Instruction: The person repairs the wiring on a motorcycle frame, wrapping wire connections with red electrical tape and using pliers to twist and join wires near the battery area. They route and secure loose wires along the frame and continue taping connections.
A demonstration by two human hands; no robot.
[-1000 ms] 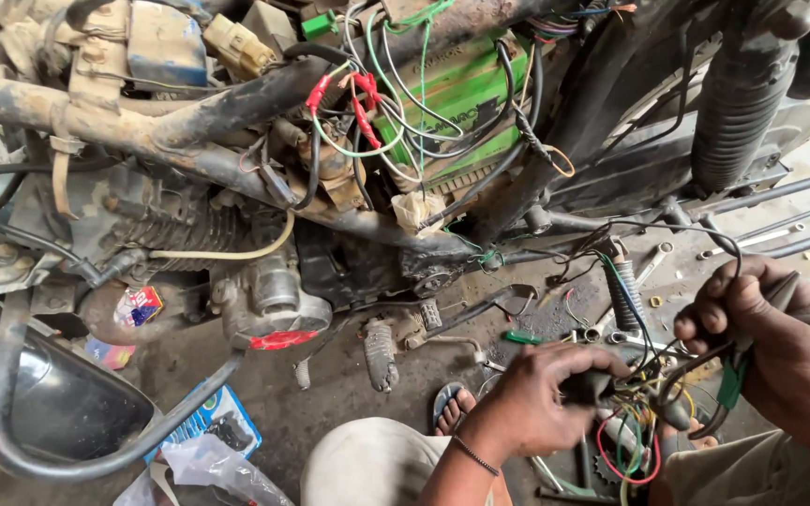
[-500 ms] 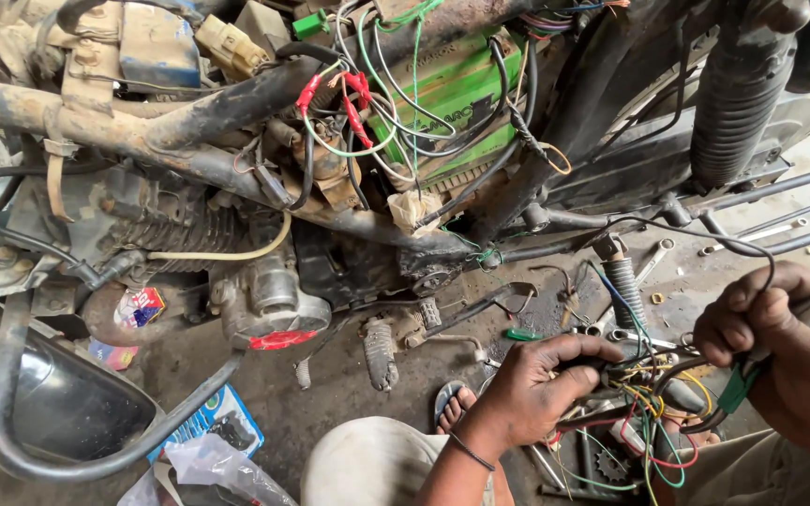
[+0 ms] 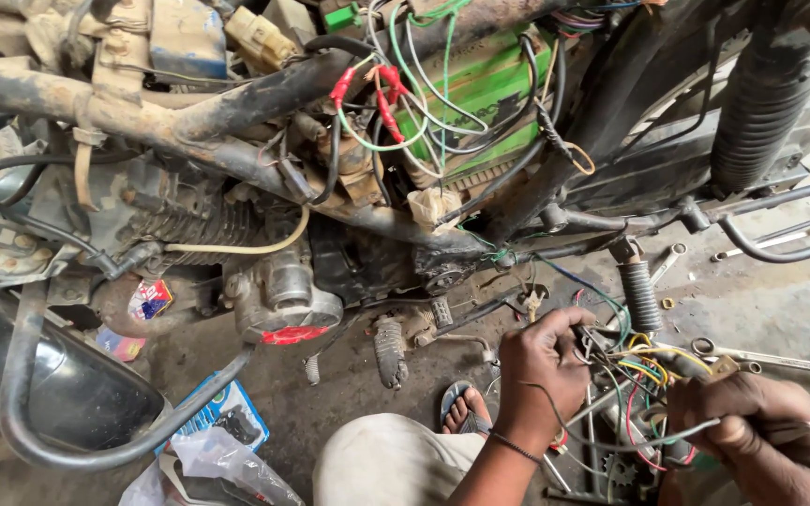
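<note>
- While the stripped, rust-stained motorcycle frame (image 3: 189, 117) fills the upper view, I note both hands working low at the right, over the grimy concrete floor (image 3: 349, 403).
- Left hand (image 3: 544, 364): fingers closed around the tangled bundle of yellow, green, red and black wires (image 3: 644, 370), pinching it near its upper end.
- Right hand (image 3: 761, 426): closed in a fist on a thin grey wire (image 3: 667, 439) that runs leftward from it toward the bundle.
- Bundle location: between the two hands, just below the small coiled steel spring (image 3: 639, 295), well apart from the green rectangular battery (image 3: 480, 94) up in the frame.
- Step in hand, by my judgement: sorting and separating one lead from the loom.
- Next move, as I judge it, calls for steady tension from the right hand while the left keeps the other strands pinned, avoiding snags on the long silver spanner (image 3: 780, 361) lying beside them.
</note>
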